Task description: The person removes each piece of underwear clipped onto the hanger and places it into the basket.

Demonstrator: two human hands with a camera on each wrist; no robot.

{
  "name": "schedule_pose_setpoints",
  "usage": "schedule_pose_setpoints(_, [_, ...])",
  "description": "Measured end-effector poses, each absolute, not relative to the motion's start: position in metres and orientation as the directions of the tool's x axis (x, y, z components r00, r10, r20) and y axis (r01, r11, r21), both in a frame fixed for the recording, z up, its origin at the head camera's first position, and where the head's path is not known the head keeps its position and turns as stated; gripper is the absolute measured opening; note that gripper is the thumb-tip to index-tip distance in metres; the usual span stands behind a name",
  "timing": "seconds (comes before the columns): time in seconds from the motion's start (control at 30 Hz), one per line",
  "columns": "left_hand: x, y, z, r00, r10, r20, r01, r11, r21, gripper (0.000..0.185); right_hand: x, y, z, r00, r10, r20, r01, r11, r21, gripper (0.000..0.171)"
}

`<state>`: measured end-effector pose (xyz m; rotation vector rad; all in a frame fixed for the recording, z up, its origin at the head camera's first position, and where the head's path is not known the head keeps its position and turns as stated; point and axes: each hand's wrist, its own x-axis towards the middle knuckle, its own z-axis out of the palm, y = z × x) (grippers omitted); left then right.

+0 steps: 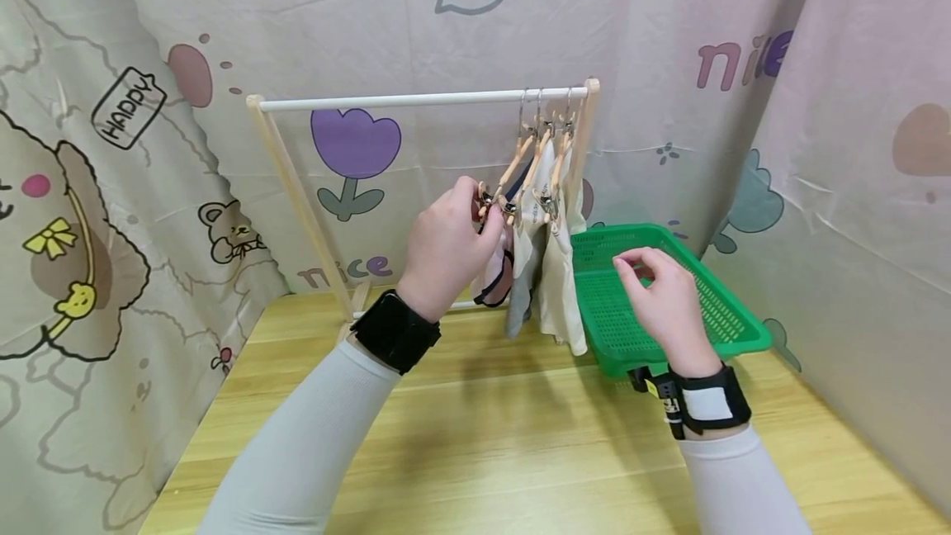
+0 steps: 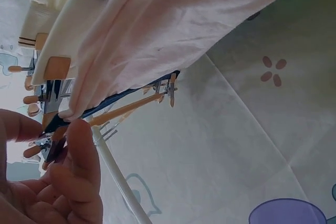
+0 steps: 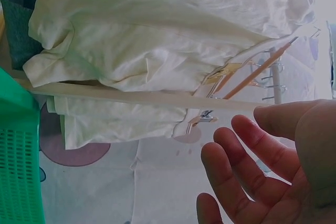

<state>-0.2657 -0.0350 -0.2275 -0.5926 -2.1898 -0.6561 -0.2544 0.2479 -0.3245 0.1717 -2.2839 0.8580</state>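
My left hand point(image 1: 446, 246) pinches the near clip end of a wooden clip hanger point(image 1: 515, 165) on the rack. From that hanger hangs a pale pink garment with a dark edge point(image 2: 168, 40), seen large in the left wrist view. Thumb and forefinger meet at its top corner by the clip. Just right of it hang a white-and-grey garment point(image 1: 523, 271) and cream shorts point(image 1: 559, 287) on similar hangers. My right hand point(image 1: 661, 295) hovers over the green basket with loosely bent fingers and nothing in them.
The wooden rack has a white top rail point(image 1: 416, 99), with the hangers gathered at its right end. A green plastic basket point(image 1: 754, 343) stands right of the rack on the wooden table point(image 1: 475, 452). Patterned curtains point(image 1: 639, 15) enclose the back and sides.
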Motion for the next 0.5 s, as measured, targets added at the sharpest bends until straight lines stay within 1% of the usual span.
schedule_pose_setpoints(0.5, [-0.268,-0.0323,-0.2273,-0.625,0.202,0.754,0.578,0.769,0.273,0.017,-0.2538,0.2478,-0.3238,-0.766,0.104,0.635,-0.339,0.773,-0.536,0.027])
